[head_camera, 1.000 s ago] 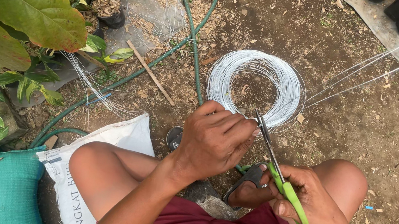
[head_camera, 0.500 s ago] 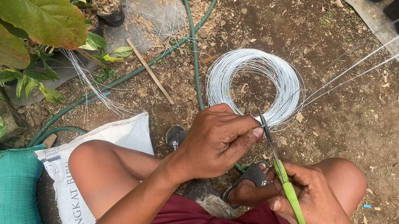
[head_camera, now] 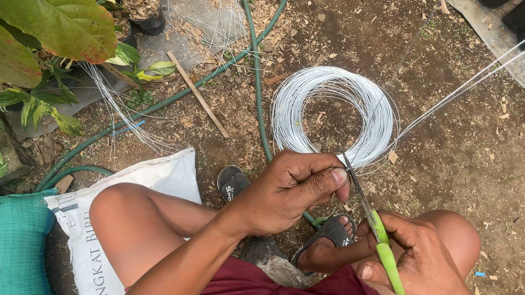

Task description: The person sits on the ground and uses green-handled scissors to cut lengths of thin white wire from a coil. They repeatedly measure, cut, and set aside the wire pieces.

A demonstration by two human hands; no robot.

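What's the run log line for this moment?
left hand: pinching wire | right hand: holding scissors | wire coil: on ground

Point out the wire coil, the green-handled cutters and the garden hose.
wire coil [head_camera: 297,104], head view, left side of the loops
green-handled cutters [head_camera: 388,256], head view, green handle
garden hose [head_camera: 252,63], head view, stretch beside the coil

head view | worn camera, looks steeply down | close over knees [head_camera: 127,217] and hands, dirt ground [head_camera: 480,173] fills upper frame

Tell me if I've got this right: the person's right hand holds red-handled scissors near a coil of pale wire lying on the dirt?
Not quite. The head view shows the scissors in the right hand have green handles, not red. The coil of pale wire does lie on the dirt.
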